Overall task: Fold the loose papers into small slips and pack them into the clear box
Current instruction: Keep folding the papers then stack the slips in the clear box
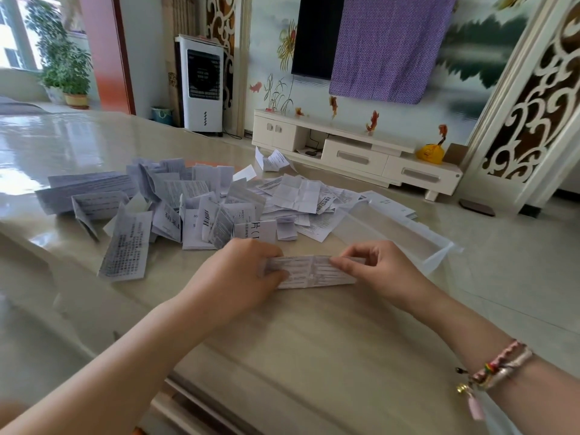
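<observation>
1. A long printed paper strip (310, 271) is held flat on the glossy surface (314, 356) directly in front of the person, probably so that a crease can be set against something firm.
2. The left hand (238, 277) is laid over the strip's 9 o'clock end, knuckles up; its fingers are curled down onto the paper, with the thumb tip pinching the end from the near side, which is judged to anchor the strip against sliding.
3. The right hand (376, 268) is set at the 3 o'clock end; its fingers are bent and pinch the far edge near the middle fold line, as if the next fold is being lined up. Both forearms are angled inward from the near corners, and a beaded bracelet (492, 368) is worn on the right wrist.
4. The clear box (436, 255) is placed just beyond the right hand, toward 2 o'clock, within easy reach for packing. No slips can be made out inside it.
5. The pile of loose papers (219, 199) is spread farther off, from 10 to 1 o'clock, some sheets already creased, others open. Much folding is judged to remain.
6. A single folded sheet (125, 249) lies apart from the pile at 9 o'clock.
</observation>
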The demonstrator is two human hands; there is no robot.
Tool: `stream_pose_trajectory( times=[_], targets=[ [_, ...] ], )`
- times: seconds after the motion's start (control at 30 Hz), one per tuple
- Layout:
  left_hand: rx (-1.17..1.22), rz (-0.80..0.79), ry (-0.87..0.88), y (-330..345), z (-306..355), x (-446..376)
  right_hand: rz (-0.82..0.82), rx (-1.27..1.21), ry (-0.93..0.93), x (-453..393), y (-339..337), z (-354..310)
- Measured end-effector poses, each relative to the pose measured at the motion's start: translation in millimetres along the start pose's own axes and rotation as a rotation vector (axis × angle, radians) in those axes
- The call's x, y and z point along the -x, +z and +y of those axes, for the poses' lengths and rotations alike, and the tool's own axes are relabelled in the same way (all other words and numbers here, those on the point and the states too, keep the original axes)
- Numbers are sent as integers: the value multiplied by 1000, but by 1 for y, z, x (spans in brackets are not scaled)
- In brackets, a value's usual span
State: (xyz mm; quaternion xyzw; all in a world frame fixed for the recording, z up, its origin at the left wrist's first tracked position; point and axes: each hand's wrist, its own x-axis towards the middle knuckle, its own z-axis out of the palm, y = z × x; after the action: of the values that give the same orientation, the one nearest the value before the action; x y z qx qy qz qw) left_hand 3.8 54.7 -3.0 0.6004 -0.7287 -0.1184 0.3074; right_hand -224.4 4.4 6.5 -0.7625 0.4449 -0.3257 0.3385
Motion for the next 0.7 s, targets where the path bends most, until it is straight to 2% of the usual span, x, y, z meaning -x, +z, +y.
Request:
stream_pose_trajectory(
  times=[0.1,0.2,0.3,0.47,0.7],
  targets=[
    [89,36,-53,6,-1,-2,44,11,143,-11,7,3],
    [85,84,-123,11,-2,-4,92,88,208,-21,17,4],
    [-44,136,-166,18,2,-4,140,265,185,-26,24,5],
    [-339,141,-136,29,6,-4,125,530,161,-26,33,4],
    [-431,149,-155,27,10,-3,141,667,75,-21,38,2]
  ],
)
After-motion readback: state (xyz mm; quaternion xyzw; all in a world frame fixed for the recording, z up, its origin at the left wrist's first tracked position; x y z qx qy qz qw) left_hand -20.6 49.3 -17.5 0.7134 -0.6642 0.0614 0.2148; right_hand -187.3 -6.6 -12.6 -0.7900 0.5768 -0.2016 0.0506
